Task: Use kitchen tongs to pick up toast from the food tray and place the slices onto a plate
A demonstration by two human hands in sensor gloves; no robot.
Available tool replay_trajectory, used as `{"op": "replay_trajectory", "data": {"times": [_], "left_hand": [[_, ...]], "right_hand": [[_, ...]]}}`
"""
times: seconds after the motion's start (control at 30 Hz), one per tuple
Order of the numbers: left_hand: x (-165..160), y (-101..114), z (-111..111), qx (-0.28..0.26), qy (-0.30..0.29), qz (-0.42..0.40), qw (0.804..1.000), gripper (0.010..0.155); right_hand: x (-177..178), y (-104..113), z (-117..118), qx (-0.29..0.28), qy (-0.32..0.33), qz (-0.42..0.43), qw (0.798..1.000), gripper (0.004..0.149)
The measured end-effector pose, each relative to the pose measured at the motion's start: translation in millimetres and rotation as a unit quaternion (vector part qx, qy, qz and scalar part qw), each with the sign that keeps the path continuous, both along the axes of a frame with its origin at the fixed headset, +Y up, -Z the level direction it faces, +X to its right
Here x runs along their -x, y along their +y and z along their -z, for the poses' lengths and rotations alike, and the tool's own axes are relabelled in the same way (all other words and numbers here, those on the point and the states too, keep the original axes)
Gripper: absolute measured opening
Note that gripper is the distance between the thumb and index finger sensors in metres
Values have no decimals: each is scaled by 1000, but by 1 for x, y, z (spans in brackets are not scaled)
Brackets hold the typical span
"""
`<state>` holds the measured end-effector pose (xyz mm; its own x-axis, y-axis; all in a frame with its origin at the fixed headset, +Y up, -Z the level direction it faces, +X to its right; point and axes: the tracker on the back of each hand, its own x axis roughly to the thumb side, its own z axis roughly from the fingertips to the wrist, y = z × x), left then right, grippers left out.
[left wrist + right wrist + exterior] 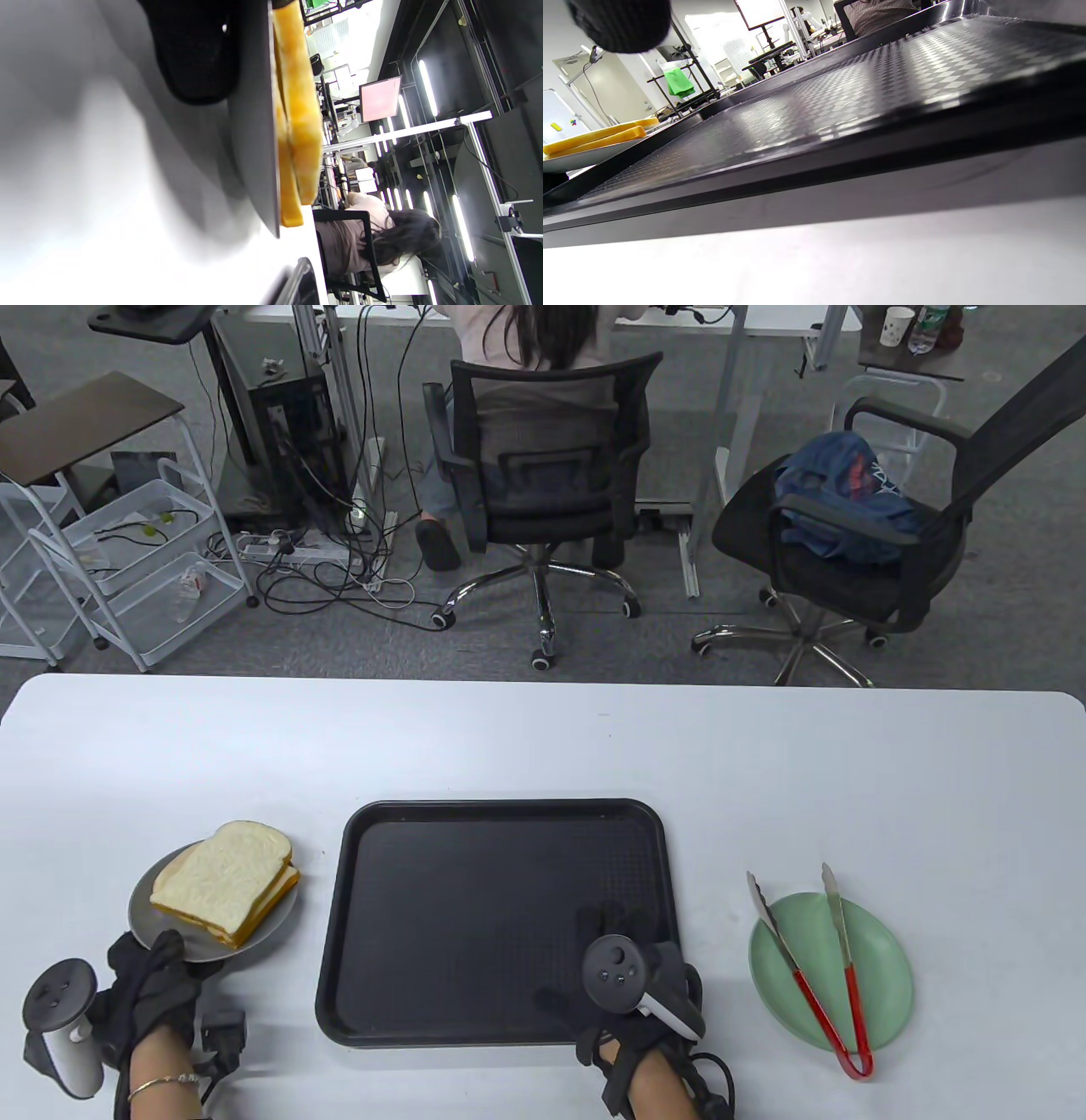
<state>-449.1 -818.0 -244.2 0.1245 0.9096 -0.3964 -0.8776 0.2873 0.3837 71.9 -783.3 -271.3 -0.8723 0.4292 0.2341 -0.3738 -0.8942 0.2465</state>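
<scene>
In the table view, a black food tray (501, 920) is seen lying at the middle of the white bench (543, 738), its textured floor bare. To its left, two slices of toast (225, 881) are stacked on a grey plate (146, 918), whose near rim is pinched by the left hand (153, 984), the thumb lying on top of the rim. The right hand (632, 976) is laid over the tray's near right corner with its fingers spread and fairly straight, nothing being held in that grip. To the right of the tray, well apart from it, kitchen tongs (814, 967) with red handles are rested open across a green plate (831, 971), the red ends overhanging its near rim. Beyond the bench, a seated person (534, 339) on an office chair (543, 487), a second chair (857, 543) with a blue bag on it, a white wire trolley (140, 560) and a tangle of floor cables are visible. In the left wrist view, turned on its side, the grey plate (254, 127) is shown edge-on with the yellow toast crusts (299, 106) against it and a gloved fingertip (195, 46) beneath. In the right wrist view, the tray (840, 97) fills the frame from low down, with the toast (598, 135) seen at far left and a gloved fingertip (621, 23) at the top.
</scene>
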Motion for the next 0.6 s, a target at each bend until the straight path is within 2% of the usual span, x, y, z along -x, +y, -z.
{"op": "replay_trajectory", "data": {"times": [0.6], "left_hand": [[-3, 1, 0, -8, -12, -32, 999, 70]], "right_hand": [[1, -1, -1, 6, 7, 0, 1000, 102]]}}
